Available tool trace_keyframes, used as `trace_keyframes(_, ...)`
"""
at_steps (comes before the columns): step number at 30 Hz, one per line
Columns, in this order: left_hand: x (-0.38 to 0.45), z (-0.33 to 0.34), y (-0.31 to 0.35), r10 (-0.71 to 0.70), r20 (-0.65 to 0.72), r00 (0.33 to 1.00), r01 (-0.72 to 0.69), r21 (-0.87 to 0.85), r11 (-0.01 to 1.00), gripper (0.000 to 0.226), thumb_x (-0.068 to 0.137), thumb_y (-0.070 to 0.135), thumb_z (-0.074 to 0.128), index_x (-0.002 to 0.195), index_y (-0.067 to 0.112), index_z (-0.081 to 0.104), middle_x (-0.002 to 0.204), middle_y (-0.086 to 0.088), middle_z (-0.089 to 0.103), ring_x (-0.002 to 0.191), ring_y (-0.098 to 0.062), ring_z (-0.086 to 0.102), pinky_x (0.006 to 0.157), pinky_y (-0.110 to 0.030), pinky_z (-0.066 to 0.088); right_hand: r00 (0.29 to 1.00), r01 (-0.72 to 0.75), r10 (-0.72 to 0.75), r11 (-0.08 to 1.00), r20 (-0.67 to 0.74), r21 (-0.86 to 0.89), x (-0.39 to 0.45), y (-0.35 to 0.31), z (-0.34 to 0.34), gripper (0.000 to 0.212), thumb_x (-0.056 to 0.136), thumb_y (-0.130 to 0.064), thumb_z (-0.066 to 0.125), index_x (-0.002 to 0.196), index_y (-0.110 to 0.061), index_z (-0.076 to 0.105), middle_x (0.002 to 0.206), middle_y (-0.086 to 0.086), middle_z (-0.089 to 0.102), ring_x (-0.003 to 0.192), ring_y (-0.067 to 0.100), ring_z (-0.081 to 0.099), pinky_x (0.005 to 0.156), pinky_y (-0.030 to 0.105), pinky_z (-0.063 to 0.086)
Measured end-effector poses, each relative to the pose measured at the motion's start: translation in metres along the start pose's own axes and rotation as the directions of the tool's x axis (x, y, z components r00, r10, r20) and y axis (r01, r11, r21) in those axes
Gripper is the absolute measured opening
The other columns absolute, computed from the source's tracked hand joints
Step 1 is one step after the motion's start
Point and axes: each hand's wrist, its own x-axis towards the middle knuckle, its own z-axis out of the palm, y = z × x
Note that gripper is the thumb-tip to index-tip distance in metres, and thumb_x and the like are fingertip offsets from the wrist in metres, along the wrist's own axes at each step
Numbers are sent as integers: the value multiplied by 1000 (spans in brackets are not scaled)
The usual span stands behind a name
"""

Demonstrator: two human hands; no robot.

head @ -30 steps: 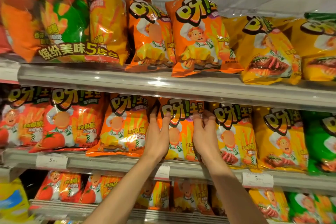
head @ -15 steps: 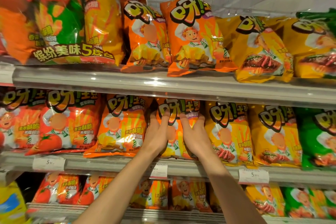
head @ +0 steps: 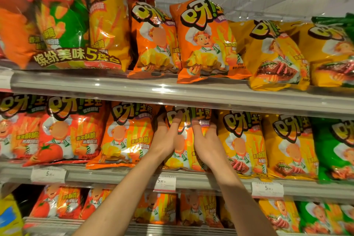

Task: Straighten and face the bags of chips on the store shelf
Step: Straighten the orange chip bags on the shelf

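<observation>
1. An orange chip bag [head: 186, 151] stands upright on the middle shelf [head: 191, 179], between another orange bag [head: 126, 136] and a yellow bag [head: 242, 143].
2. The left hand [head: 165, 140] lies on the bag's left side, fingers straight and reaching up to its top edge.
3. The right hand [head: 207, 143] lies on the bag's right side, fingers straight against the front.
4. A price tag [head: 165, 183] hangs on the shelf rail just below the bag.

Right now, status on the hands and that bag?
Both hands on orange bag, middle shelf: left hand and right hand flat against its front. Yellow bag crowds the right side.
</observation>
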Motion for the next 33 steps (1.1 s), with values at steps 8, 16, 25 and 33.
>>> trace_keyframes(8,-4,7,-4,58,-114,992,-45,106,993,88,89,76,38,158,28,9,113,-8,66,101,-28,63,93,-37,49,996,67,-64,997,-64,41,1,3,7,86,97,-64,36,154,-3,17,153,22,39,138,36,41,109,41,35)
trace_keyframes(16,-27,-7,-15,288,-56,956,-271,201,941,83,91,69,44,156,37,4,161,0,18,147,-20,24,113,-36,29,953,294,-294,956,-72,-17,-20,19,-19,67,99,-62,35,152,-23,21,145,-1,45,141,20,40,108,30,35)
trace_keyframes(25,-34,9,-25,477,81,875,-422,609,672,93,75,88,46,154,48,16,161,7,-17,152,-23,-14,117,-55,30,853,194,-473,679,-219,-708,-3,78,-41,67,100,-56,28,148,-10,36,152,20,39,147,39,23,121,57,12)
trace_keyframes(33,-34,27,-25,469,25,883,-400,564,722,92,80,80,54,155,41,18,162,5,-20,153,-32,2,116,-50,31,858,217,-491,610,-148,-762,4,85,-50,69,100,-59,23,152,-13,30,162,13,25,152,32,12,122,55,7)
